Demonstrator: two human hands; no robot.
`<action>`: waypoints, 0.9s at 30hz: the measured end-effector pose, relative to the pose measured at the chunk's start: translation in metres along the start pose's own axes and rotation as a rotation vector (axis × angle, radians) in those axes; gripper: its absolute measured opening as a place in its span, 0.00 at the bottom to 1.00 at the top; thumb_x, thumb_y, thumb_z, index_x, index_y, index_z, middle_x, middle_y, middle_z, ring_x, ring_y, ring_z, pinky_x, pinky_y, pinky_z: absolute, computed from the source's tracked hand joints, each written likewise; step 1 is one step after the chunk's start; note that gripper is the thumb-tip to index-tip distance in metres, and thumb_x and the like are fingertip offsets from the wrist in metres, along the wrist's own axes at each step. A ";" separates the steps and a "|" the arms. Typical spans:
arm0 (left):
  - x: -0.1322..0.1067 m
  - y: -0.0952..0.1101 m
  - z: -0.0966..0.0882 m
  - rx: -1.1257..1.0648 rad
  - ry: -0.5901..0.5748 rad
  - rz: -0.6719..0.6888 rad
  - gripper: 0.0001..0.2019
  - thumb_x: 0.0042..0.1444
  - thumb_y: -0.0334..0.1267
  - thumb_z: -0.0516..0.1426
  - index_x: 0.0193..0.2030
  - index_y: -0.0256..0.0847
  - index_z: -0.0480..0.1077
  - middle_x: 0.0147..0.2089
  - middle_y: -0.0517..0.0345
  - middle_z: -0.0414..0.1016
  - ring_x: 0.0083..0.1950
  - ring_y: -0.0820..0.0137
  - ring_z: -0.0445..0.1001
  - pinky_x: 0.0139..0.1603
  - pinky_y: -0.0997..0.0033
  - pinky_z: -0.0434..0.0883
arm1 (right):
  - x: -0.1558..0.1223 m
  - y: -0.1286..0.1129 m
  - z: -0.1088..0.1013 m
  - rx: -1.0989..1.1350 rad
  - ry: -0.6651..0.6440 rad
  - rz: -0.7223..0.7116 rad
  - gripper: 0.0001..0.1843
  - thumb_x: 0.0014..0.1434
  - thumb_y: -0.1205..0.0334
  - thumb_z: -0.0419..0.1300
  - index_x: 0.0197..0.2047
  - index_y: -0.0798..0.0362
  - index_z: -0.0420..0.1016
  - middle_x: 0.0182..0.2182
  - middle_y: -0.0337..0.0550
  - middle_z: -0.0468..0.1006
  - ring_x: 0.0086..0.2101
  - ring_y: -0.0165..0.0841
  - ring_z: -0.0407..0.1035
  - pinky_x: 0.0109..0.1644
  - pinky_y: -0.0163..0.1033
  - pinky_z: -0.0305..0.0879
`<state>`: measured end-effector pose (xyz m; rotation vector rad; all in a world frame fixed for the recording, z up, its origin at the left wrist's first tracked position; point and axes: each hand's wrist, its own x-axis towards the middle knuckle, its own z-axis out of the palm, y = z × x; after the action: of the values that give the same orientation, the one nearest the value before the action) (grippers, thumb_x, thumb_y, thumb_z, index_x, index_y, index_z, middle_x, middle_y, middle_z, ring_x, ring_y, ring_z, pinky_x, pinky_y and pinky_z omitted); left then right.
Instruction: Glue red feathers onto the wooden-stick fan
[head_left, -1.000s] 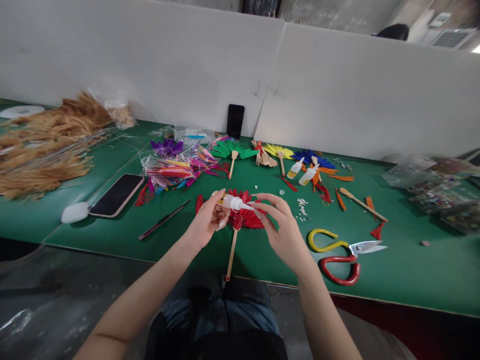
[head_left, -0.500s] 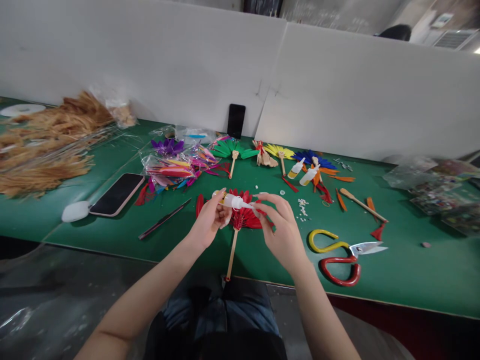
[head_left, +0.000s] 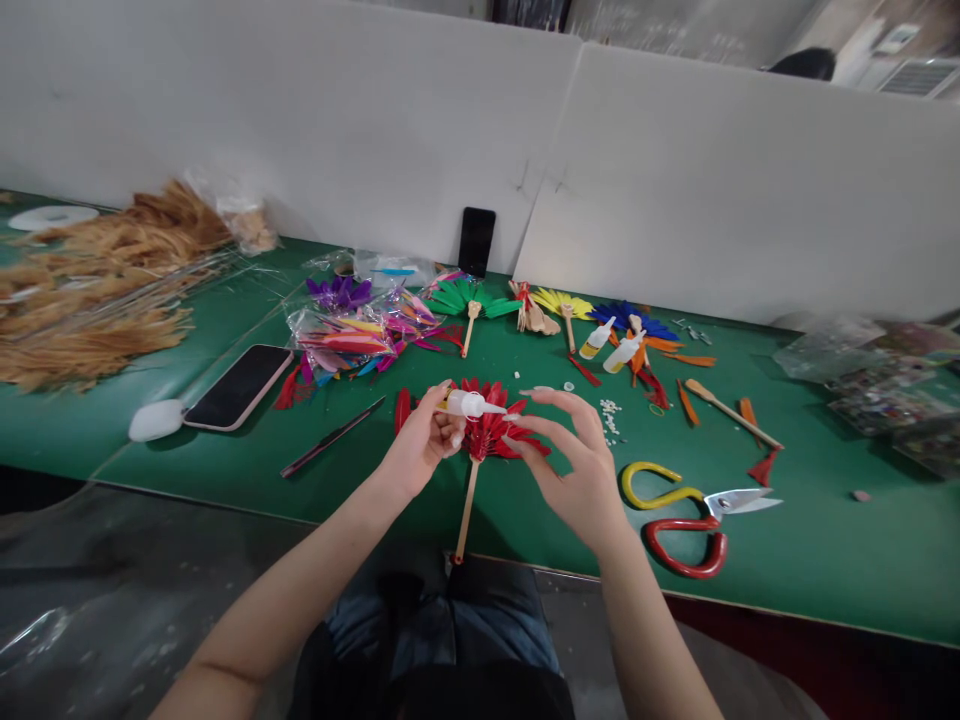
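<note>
My left hand [head_left: 421, 443] is closed round a small white glue bottle [head_left: 466, 404], held on its side with the nozzle pointing right. My right hand [head_left: 576, 455] hovers just right of the nozzle with its fingers spread and curled; the fingertips are near the tip and hold nothing that I can see. Under both hands a red feather fan [head_left: 491, 428] on a thin wooden stick [head_left: 466, 507] lies on the green table [head_left: 225, 460].
Scissors [head_left: 686, 515] with yellow and red handles lie at the right. A phone [head_left: 238, 386] and a white oval object [head_left: 155, 420] lie at the left, beside dry straw [head_left: 97, 290]. Bagged coloured feathers [head_left: 352, 335], finished fans [head_left: 469, 298], two more glue bottles [head_left: 611, 345] sit behind.
My right hand's fingers have come off the bottle's tip and spread apart. The left hand still holds the bottle over the red fan.
</note>
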<state>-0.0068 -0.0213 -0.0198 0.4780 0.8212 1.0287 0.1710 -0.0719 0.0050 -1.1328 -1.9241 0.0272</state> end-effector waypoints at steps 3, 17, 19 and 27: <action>-0.001 0.001 0.000 0.009 -0.030 0.014 0.14 0.53 0.47 0.59 0.34 0.37 0.67 0.17 0.65 0.65 0.15 0.79 0.61 0.14 0.80 0.54 | 0.001 0.000 0.000 0.045 0.015 0.078 0.08 0.60 0.66 0.58 0.43 0.47 0.72 0.46 0.47 0.73 0.48 0.40 0.67 0.52 0.52 0.65; -0.005 0.002 0.002 0.037 -0.033 0.001 0.16 0.52 0.50 0.60 0.32 0.37 0.67 0.17 0.66 0.64 0.16 0.80 0.60 0.16 0.79 0.55 | 0.004 -0.005 0.008 0.361 -0.025 0.406 0.11 0.58 0.63 0.60 0.45 0.48 0.67 0.43 0.44 0.76 0.45 0.36 0.70 0.49 0.44 0.67; -0.005 0.002 0.002 0.037 -0.027 -0.004 0.16 0.52 0.50 0.60 0.32 0.37 0.67 0.17 0.66 0.64 0.15 0.80 0.60 0.16 0.79 0.54 | 0.005 -0.004 0.008 0.351 -0.044 0.383 0.10 0.59 0.63 0.59 0.45 0.48 0.69 0.43 0.43 0.76 0.45 0.36 0.70 0.49 0.44 0.67; -0.007 0.003 0.004 0.015 -0.001 0.020 0.14 0.52 0.48 0.60 0.30 0.38 0.65 0.17 0.66 0.63 0.16 0.80 0.60 0.15 0.79 0.53 | 0.006 -0.003 0.009 0.179 -0.029 0.229 0.09 0.63 0.67 0.53 0.42 0.49 0.73 0.41 0.45 0.76 0.44 0.37 0.70 0.49 0.44 0.68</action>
<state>-0.0067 -0.0257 -0.0125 0.5007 0.8249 1.0416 0.1618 -0.0657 0.0051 -1.2295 -1.7681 0.3361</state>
